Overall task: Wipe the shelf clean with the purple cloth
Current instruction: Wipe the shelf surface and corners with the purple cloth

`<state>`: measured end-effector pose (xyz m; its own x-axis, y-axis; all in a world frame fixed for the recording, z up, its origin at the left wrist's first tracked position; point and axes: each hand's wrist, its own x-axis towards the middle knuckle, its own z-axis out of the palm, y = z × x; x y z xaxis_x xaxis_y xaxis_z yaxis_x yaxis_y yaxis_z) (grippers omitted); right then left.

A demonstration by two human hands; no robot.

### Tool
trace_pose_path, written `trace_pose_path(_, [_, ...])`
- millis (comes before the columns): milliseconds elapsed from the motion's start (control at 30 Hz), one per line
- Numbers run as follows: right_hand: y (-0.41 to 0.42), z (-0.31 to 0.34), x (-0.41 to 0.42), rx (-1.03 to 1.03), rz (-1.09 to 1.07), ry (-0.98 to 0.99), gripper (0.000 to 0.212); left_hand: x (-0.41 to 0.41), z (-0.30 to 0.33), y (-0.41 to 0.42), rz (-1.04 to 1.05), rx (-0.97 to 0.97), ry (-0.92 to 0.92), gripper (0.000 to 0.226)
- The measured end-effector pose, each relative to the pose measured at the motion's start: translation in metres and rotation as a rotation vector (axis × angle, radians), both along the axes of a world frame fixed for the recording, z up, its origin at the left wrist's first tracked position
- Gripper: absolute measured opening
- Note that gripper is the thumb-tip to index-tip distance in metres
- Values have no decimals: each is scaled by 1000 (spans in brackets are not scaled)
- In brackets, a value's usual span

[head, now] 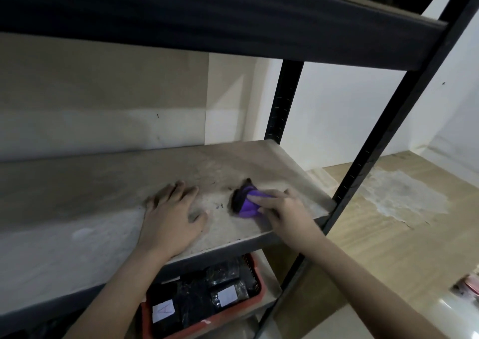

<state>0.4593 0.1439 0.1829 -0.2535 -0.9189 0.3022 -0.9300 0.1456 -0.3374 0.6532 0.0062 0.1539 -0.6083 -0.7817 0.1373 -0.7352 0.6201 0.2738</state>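
- The shelf (103,183) is a wide, dusty board, and the wiping looks well under way: dark grit lies around the cloth, so the next stroke, I judge, should gather it without pushing it off the front edge.
- The dark upright post (388,141) stands at the shelf's right front corner, closing that side; leftward the board runs long and open.
- The left hand (169,215) lies flat on the shelf, fingers spread, left of the cloth.
- The right hand (282,213) pinches the bunched purple cloth (247,202), pressed on the shelf near its right end.
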Motion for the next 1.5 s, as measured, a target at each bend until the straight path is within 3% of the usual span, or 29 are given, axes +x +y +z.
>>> trace_pose_path(100, [-17,1,-61,-26,-312,-34,42,0,2,1,4,-3,5,96])
trace_pose_path(167, [-29,-3,-87,121,-542,-6,46,0,2,2,5,-5,6,96])
trace_pose_path(233, [-36,-11,-81,176,-604,41,43,0,1,2,4,-2,6,95])
trace_pose_path(300, [-31,-10,-48,178,-539,95,40,1,1,1,7,6,11,91])
trace_pose_path(367, [-16,-8,-6,154,-333,139,40,0,1,1,13,4,9,80])
trace_pose_path(433, [4,-1,23,78,-36,62,39,-1,0,-1,18,1,14,72])
trace_pose_path(500, [3,13,14,48,53,-63,39,0,0,-3,-7,13,28,70])
trace_pose_path(600, [-27,17,-43,-124,-239,-124,43,13,5,-6,6,30,57,79])
trace_pose_path(733, [-80,-2,-97,211,-679,-49,45,44,15,-10,120,-4,-10,90])
trace_pose_path(867, [-127,-10,-99,235,-735,45,39,81,13,-14,167,7,-78,101])
trace_pose_path(1033, [-176,-15,-94,68,-399,85,27,97,5,-13,178,63,-4,111])
trace_pose_path(1200, [-198,-2,-55,100,14,126,31,95,3,-14,198,40,-4,117])
trace_pose_path(1333, [-158,-2,2,145,382,78,35,96,2,-16,184,12,-47,94])
trace_pose_path(1500, [-70,17,38,262,661,27,37,98,3,-14,183,5,-68,93])
